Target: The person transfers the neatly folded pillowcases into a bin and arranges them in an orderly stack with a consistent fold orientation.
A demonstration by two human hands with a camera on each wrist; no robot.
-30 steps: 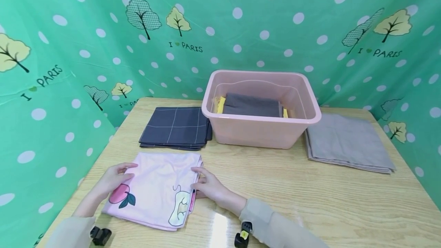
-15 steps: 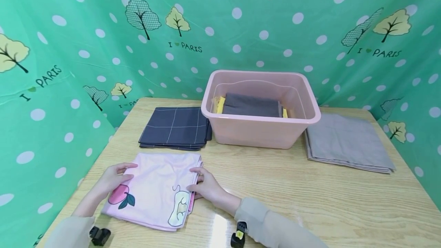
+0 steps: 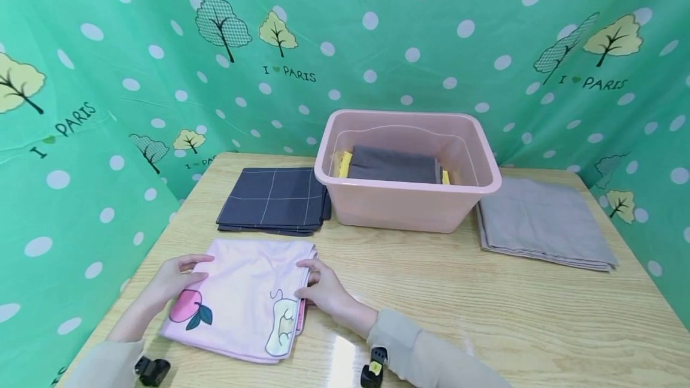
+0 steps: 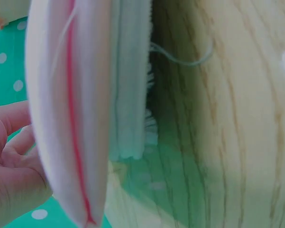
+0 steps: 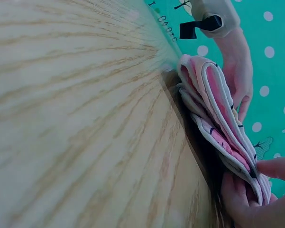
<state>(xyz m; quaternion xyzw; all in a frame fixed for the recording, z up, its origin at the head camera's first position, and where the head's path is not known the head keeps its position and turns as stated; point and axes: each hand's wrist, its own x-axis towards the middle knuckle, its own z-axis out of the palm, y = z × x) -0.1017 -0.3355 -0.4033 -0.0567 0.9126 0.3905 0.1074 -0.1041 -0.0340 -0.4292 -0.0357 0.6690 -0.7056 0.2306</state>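
At near left, the left edge of the pink cloth (image 3: 242,307) is touched by the left hand (image 3: 175,283), w/ thumb + 1 finger shown on top; whether it's gripped can't be told, as the fingertips are partly hidden. The cloth is laid on the near left part of the table (image 3: 420,292), folded in several layers w/ the top panel fairly flat, so folding is judged mostly done. Exact layer count can't be told. Beyond its far edge, a folded navy checked cloth (image 3: 272,196) is placed, untouched by either hand. The right edge of the pink cloth is pinched by the right hand (image 3: 329,292), w/ layers held btwn thumb and fingers; edges there aren't fully lined up, so tidying is prob. unfinished. At far centre, 1 dark grey cloth (image 3: 393,165) is seen folded inside the pink bin (image 3: 401,205), w/ bits of yellow material (image 3: 345,164) showing at its left and right ends. At far right, 1 light grey cloth (image 3: 544,220) is left folded outside. Total: 3 folded cloths are seen outside the bin, incl. the pink.
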